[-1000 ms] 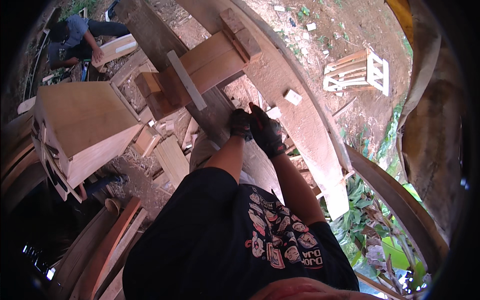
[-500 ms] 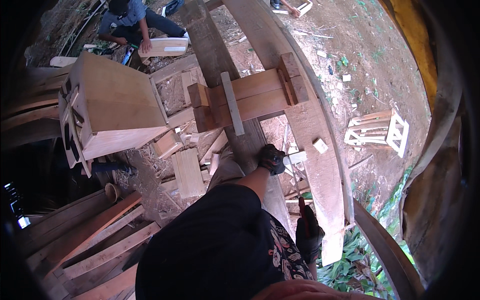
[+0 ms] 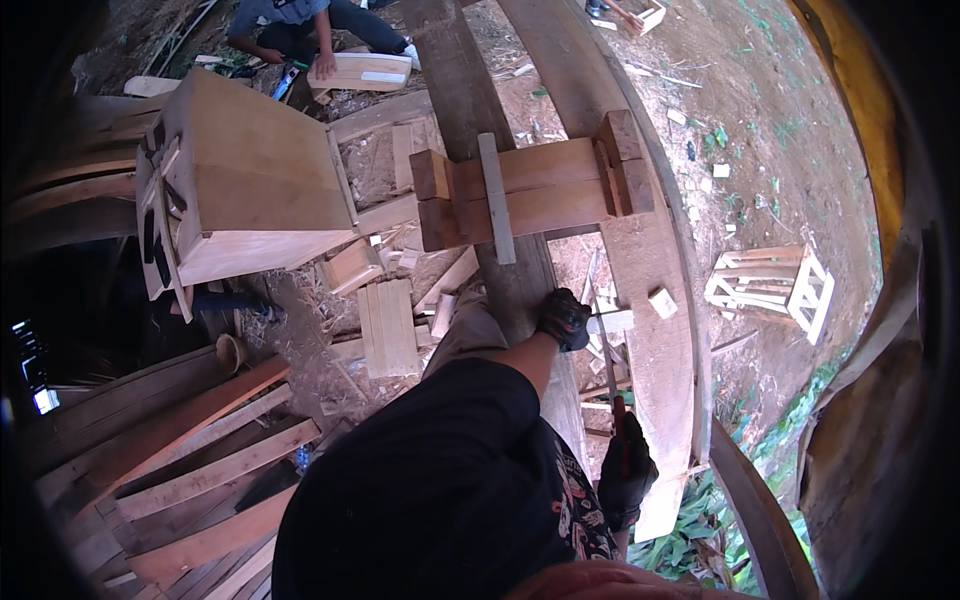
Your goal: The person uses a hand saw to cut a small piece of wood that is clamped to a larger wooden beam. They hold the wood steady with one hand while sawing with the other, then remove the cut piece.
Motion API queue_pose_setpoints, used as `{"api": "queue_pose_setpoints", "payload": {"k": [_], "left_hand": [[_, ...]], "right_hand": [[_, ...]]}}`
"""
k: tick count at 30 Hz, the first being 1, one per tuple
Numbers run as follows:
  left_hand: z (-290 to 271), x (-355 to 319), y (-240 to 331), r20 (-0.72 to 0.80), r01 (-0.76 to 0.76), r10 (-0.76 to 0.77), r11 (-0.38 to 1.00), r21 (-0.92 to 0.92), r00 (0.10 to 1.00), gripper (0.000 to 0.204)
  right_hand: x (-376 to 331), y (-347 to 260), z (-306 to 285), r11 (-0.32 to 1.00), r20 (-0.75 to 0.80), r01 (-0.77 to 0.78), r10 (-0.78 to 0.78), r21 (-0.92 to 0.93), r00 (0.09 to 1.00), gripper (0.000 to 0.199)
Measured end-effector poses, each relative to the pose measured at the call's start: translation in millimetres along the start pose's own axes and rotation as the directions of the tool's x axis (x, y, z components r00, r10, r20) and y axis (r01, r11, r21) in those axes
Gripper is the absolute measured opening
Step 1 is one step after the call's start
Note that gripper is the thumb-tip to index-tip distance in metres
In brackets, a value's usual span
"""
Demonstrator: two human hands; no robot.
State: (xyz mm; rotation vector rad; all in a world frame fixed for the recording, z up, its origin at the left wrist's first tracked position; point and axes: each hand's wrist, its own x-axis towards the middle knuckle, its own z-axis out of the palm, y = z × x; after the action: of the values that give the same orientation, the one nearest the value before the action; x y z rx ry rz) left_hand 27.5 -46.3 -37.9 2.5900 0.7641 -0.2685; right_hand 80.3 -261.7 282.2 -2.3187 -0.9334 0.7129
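Observation:
My left hand (image 3: 563, 320), in a dark glove, is closed on the end of a short pale wood strip (image 3: 615, 322). It presses the strip down where a long dark plank (image 3: 520, 280) runs beneath. My right hand (image 3: 627, 475), gloved too, grips the red handle of a saw (image 3: 609, 362). The thin blade points away from me and crosses the strip just right of my left fingers. How deep the blade sits in the wood I cannot tell. Beyond my hands, a brown wooden assembly (image 3: 535, 180) lies across the planks with a grey batten (image 3: 496, 200) over it.
A small wood block (image 3: 662, 303) rests on the right plank (image 3: 650, 390). A large wooden cabinet (image 3: 270, 165) stands at left, with stacked boards (image 3: 220, 470) nearer me. A slatted wooden frame (image 3: 770, 288) is on the ground at right. Another person (image 3: 320, 40) works on a board at the far left.
The view has shifted, so most surroundings appear farther right and slightly higher. Both hands keep their grips, and the saw stays across the strip with little visible movement.

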Motion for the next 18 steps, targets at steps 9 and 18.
{"api": "queue_pose_setpoints", "payload": {"k": [9, 18], "left_hand": [[28.8, -2.9, -9.9, -0.037, 0.055, -0.055, 0.998, -0.022, 0.998, 0.027], [25.7, 13.6, 0.9, 0.041, -0.020, 0.018, 0.999, 0.033, 0.999, 0.024]], "right_hand": [[4.9, -0.9, 4.3, 1.000, -0.058, -0.004, 0.005, 0.013, 0.998, 0.034], [-11.3, 23.1, 23.4, 0.975, -0.106, 0.034, -0.059, -0.219, 0.993, 0.036]]}}
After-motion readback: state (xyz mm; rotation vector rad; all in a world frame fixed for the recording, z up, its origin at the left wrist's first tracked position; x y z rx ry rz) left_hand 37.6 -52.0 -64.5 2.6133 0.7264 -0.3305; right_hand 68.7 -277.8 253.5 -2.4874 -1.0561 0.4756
